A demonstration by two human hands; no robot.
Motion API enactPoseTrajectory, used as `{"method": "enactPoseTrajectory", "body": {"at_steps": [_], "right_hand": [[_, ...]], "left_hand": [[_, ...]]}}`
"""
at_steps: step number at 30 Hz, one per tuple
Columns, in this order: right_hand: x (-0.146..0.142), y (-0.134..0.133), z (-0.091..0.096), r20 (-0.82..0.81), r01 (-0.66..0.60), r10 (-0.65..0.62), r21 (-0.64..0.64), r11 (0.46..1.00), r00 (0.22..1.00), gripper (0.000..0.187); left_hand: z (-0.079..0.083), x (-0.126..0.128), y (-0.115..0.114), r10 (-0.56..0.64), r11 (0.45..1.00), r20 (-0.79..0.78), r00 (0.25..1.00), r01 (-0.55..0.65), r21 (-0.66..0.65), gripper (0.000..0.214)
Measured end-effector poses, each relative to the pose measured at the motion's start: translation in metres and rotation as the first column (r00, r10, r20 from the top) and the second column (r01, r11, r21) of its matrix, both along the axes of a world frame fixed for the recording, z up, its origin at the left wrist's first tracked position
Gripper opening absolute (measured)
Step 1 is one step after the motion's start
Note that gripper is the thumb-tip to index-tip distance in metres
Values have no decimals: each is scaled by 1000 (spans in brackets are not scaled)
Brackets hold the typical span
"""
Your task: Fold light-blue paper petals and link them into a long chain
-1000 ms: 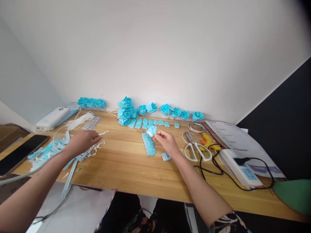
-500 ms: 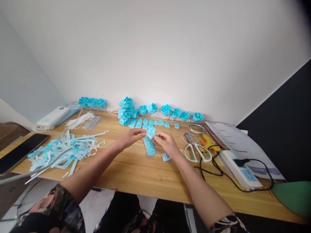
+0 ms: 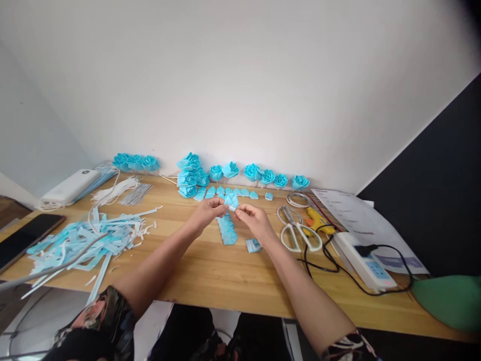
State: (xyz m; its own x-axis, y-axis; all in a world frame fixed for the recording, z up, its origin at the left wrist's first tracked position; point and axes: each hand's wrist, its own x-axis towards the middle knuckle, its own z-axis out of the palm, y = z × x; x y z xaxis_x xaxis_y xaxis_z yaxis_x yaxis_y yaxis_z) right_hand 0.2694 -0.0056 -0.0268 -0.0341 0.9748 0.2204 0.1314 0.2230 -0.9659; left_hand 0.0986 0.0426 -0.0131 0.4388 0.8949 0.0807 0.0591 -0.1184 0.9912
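Observation:
My left hand (image 3: 207,212) and my right hand (image 3: 253,220) meet over the middle of the wooden table (image 3: 210,271). Both pinch one small light-blue fabric piece (image 3: 230,201) held between their fingertips. Just below it lies a stack of blue cut pieces (image 3: 227,230), and a smaller blue piece (image 3: 253,245) lies by my right wrist. A row of blue petal shapes (image 3: 229,192) lies behind my hands. Finished blue fabric roses (image 3: 263,175) line the wall.
A heap of blue and white strip scraps (image 3: 86,238) covers the left side, with a phone (image 3: 22,239) and a white pack (image 3: 69,186) beyond. White scissors (image 3: 296,229), a yellow glue gun (image 3: 317,219), a power strip (image 3: 363,260) with cables and papers (image 3: 361,215) sit right.
My left hand has come from the scrap heap on the left to the centre and now pinches the blue piece together with my right hand. The view has shifted slightly.

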Motion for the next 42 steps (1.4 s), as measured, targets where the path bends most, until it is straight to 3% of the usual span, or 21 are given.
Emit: {"method": "enactPoseTrajectory", "body": {"at_steps": [29, 32, 34, 38, 42], "right_hand": [[-1, 0, -3, 78, 10, -8, -19, 1000, 997, 23], [-1, 0, -4, 81, 66, -66, 7, 998, 995, 22], [-1, 1, -5, 87, 95, -97, 19, 995, 991, 22], [-1, 2, -7, 111, 92, -96, 38, 995, 989, 21], [-1, 2, -9, 154, 90, -98, 62, 994, 983, 22]], "left_hand": [[-10, -2, -3, -15, 999, 76, 997, 17, -35, 22], [-8, 0, -7, 167, 975, 69, 984, -175, 135, 19], [-6, 0, -12, 292, 906, 29, 956, -287, 313, 17], [-6, 1, -20, 315, 807, -138, 939, -188, 559, 12], [-12, 3, -19, 331, 745, -234, 914, -101, 660, 9]]}}
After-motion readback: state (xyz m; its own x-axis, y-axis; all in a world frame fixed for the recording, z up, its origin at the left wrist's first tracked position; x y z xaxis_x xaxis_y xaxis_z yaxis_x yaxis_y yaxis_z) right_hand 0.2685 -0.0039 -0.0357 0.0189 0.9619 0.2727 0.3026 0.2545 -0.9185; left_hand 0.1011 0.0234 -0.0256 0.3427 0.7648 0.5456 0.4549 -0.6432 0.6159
